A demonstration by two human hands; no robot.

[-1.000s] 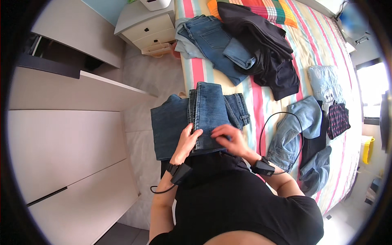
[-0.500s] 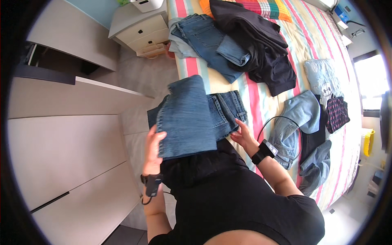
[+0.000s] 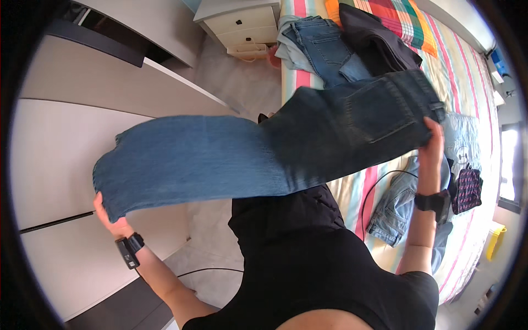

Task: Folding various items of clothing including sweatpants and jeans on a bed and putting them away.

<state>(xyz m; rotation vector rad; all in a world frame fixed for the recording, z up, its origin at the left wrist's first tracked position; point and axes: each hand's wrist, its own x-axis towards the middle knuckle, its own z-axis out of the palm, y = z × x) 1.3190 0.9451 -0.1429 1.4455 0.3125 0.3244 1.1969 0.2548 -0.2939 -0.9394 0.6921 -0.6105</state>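
A pair of blue jeans (image 3: pixel 203 157) stretches sideways in the air across my front, lengthwise between both hands. My left hand (image 3: pixel 113 217) grips the lower leg end at the far left, its thumb showing at the near corner and its other fingers partly behind the denim. At the waistband end, my right hand (image 3: pixel 433 135) is closed round the cloth near the back pocket. The waist half looks darker than the legs and sags slightly in the middle. Black devices are strapped to both wrists.
The striped bed (image 3: pixel 366 181) carries folded blue jeans (image 3: pixel 324 49), a dark garment (image 3: pixel 379 41), light blue jeans (image 3: pixel 393 212) and a dark patterned pouch (image 3: pixel 468 190). A pale cabinet (image 3: pixel 71 143) with an open drawer stands left; a nightstand (image 3: pixel 239 19) stands beyond.
The jeans, folded over near my lap before, are now lifted and spread out sideways. My left hand has moved left and my right hand up and right, taking hold of the waistband.
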